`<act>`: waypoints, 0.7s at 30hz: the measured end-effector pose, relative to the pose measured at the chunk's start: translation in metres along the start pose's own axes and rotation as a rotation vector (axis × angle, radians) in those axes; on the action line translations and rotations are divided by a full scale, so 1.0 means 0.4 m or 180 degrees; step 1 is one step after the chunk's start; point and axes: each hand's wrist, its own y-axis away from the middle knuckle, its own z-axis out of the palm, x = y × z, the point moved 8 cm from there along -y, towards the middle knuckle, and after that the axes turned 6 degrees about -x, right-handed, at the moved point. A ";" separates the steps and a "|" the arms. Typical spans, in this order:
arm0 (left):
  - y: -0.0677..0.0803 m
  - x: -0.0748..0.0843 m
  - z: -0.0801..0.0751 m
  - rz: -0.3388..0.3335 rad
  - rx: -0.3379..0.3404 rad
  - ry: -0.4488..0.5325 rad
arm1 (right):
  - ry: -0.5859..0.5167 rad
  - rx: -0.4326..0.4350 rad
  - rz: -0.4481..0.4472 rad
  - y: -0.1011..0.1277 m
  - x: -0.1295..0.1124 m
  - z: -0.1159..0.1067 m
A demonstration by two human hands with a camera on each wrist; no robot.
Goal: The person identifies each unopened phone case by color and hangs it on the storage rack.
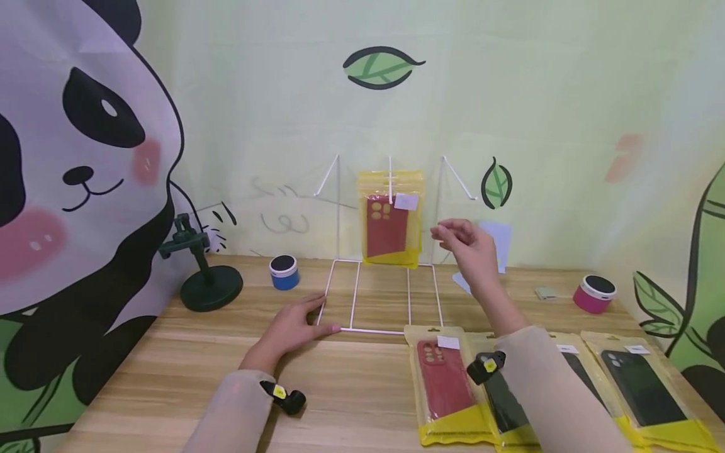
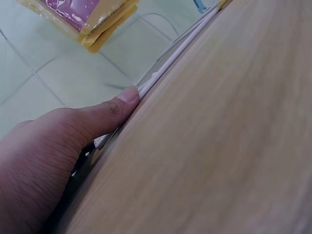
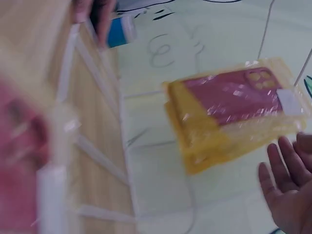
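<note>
a yellow plastic pouch (image 1: 393, 220) with a red phone case (image 1: 385, 236) inside hangs on the white wire rack (image 1: 374, 331); likely light, its film slippery, the case firmer, best pinched by the top edge. the left hand (image 1: 291, 321) spreads at the rack's base; the right hand (image 1: 467, 245), fingers loosely bent, holds nothing beside it. bagged phone cases (image 1: 444, 384) lie nearer.

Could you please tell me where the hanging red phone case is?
In the head view, the red phone case hangs near the centre, on the middle hook of the white rack, just left of the right hand.
</note>
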 end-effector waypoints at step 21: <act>-0.007 0.001 0.014 0.0013 0.0018 -0.0052 | 0.1774 -0.1466 0.0167 0.260 0.285 -0.017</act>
